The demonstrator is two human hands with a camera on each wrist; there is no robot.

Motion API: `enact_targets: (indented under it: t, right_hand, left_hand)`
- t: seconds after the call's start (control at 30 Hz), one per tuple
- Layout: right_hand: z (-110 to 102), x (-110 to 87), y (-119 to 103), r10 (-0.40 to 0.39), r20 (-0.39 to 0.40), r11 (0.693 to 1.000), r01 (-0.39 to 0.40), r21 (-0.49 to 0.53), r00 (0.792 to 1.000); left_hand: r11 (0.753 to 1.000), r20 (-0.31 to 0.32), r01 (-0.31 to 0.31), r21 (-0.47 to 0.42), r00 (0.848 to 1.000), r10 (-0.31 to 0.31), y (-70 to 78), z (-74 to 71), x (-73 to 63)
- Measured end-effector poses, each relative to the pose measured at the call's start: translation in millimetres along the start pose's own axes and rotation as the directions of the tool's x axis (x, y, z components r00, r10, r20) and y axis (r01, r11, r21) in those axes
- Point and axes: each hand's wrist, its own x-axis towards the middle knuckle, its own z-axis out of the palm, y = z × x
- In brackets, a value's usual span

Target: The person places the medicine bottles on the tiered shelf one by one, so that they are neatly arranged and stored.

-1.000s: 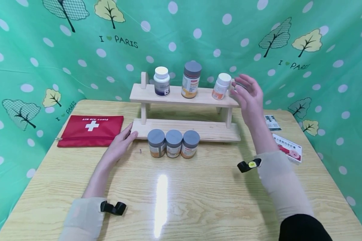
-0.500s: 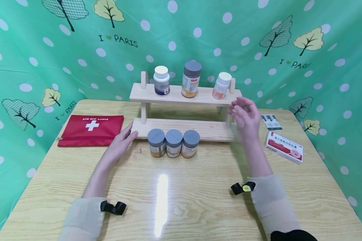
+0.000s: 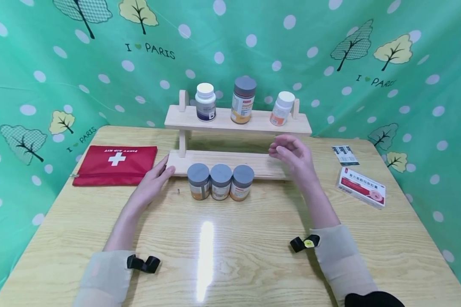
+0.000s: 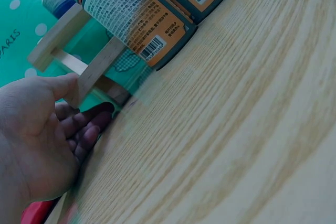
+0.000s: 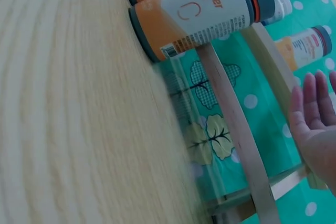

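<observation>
Gripping left end of wooden shelf [image 3: 259, 161] with my left hand [image 3: 152, 184], thumb laid against lower board [image 3: 209, 156]. My right hand [image 3: 295, 160] relaxed, fingers loosely curved, nothing held, before shelf's right part. Three grey-lidded jars [image 3: 220, 183] in row on table [image 3: 253, 247], just in front of lower board. Upper board [image 3: 223, 117] bears two white-capped bottles [image 3: 205, 103], taller grey-lidded jar [image 3: 243, 102] between them.

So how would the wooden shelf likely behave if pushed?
The wooden shelf looks rigid, so it would probably slide as one piece. The upright bottles on top could wobble or tip. Pushed toward the person, it might nudge the grey-capped jars standing close in front.
</observation>
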Motion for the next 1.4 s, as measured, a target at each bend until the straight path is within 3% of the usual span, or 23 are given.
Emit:
enact_targets:
  t: [0.17,0.3,0.43,0.73,1.4]
  right_hand:
    - [9.9,-2.9,2.3,0.075,0.164,0.98,-0.043,-0.194,0.984]
    - [18.2,-4.0,4.8,0.125,0.29,0.955,-0.035,-0.295,0.949]
    - [23.3,-3.6,7.6,0.163,0.364,0.937,-0.028,-0.349,0.917]
    - [29.4,-6.2,11.8,0.252,0.418,0.882,-0.029,-0.47,0.873]
    - [35.5,-9.0,18.5,0.296,0.428,0.83,-0.008,-0.558,0.854]
  left_hand:
    - [1.0,0.0,0.012,0.011,1.0,-0.012,0.9,1.2,0.7]
    - [1.0,-0.006,0.01,0.016,1.0,-0.01,1.1,1.3,0.4]
    - [1.0,-0.006,-0.007,0.013,1.0,0.007,0.3,0.5,1.2]
    - [1.0,-0.009,-0.006,0.025,1.0,0.006,1.5,0.5,2.2]
    - [1.0,0.002,-0.022,0.008,1.0,0.022,-1.2,-1.0,1.6]
